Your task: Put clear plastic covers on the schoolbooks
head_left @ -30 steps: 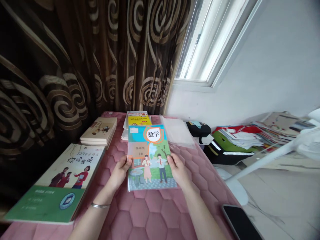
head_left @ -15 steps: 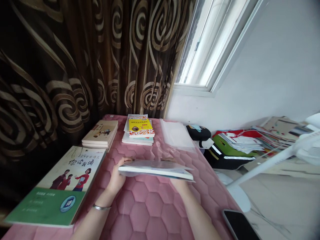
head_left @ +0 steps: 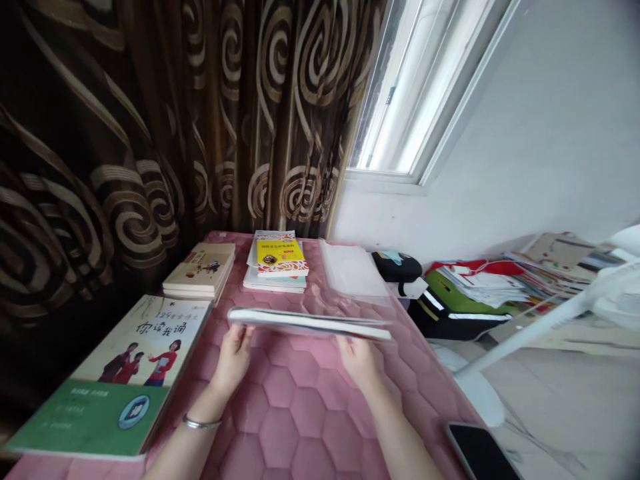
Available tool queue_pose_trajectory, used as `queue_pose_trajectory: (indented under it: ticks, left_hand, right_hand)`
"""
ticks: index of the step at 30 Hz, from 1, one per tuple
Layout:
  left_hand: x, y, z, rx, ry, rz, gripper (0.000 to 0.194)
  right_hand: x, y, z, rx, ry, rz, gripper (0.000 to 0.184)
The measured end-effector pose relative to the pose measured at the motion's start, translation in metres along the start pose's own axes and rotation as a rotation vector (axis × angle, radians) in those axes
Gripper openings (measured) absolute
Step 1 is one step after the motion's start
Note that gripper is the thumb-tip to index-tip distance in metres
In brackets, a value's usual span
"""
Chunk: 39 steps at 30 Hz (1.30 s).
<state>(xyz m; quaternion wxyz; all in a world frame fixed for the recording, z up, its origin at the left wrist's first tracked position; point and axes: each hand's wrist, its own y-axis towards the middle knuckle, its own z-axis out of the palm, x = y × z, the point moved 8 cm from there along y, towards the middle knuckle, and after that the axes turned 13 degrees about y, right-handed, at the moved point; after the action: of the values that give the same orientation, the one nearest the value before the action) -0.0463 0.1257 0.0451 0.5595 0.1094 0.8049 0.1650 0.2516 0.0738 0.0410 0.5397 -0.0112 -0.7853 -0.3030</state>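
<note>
I hold a thin textbook flat and edge-on above the pink quilted tabletop. My left hand grips its left end, fingers curled up under it. My right hand grips its right part from below in the same way. The book's cover is turned away, so only its white page edge shows. A metal bracelet sits on my left wrist.
A green and white book lies at the left. Behind are a tan book stack, a yellow-topped stack and clear plastic sleeves. A black phone lies at the right edge. Bags and papers crowd the right.
The textbook, first lying face up with its cover showing, has been lifted and tipped until it is edge-on, and it now sits slightly higher and further left.
</note>
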Motion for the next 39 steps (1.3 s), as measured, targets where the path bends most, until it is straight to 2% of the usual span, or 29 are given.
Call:
queue_pose_trajectory:
  ticks: [5, 9, 14, 19, 23, 25, 28, 31, 33, 36, 39]
  left_hand:
    - [0.006, 0.002, 0.011, 0.057, -0.058, -0.021, 0.03]
    - [-0.007, 0.0, 0.006, 0.062, -0.099, -0.007, 0.029]
    - [-0.019, -0.001, 0.002, 0.128, -0.148, -0.081, 0.031]
    - [0.009, 0.004, 0.013, 0.146, -0.116, -0.184, 0.035]
    - [0.037, 0.005, 0.023, 0.208, 0.052, -0.274, 0.025]
    - [0.043, 0.003, 0.026, 0.236, 0.154, -0.307, 0.017]
    - [0.038, 0.0, 0.023, 0.239, 0.256, -0.33, 0.008]
    - [0.019, 0.001, 0.013, 0.239, 0.341, -0.322, 0.008]
    - [0.0, 0.005, -0.001, 0.24, 0.414, -0.271, 0.01]
    - [-0.026, 0.015, -0.034, 0.223, 0.504, -0.192, 0.013]
    - [-0.033, 0.022, -0.078, 0.21, 0.494, -0.215, 0.01]
  right_hand:
    - [-0.001, -0.001, 0.012, 0.084, 0.006, 0.02, 0.045]
    - [0.01, -0.003, 0.007, 0.061, 0.014, -0.037, 0.045]
    - [0.028, -0.005, 0.006, 0.143, 0.061, -0.039, 0.035]
    - [0.01, -0.004, 0.018, 0.187, 0.073, 0.04, 0.039]
    - [-0.012, -0.004, 0.031, 0.249, 0.11, 0.092, 0.042]
    - [-0.017, -0.005, 0.035, 0.287, 0.142, 0.135, 0.042]
    - [-0.016, -0.005, 0.036, 0.324, 0.189, 0.191, 0.042]
    - [-0.006, -0.004, 0.035, 0.345, 0.261, 0.234, 0.044]
    - [0.006, -0.003, 0.036, 0.355, 0.333, 0.251, 0.042]
    - [0.034, -0.006, 0.045, 0.357, 0.348, 0.226, 0.038]
    - [0.071, -0.017, 0.069, 0.402, 0.299, 0.172, 0.037]
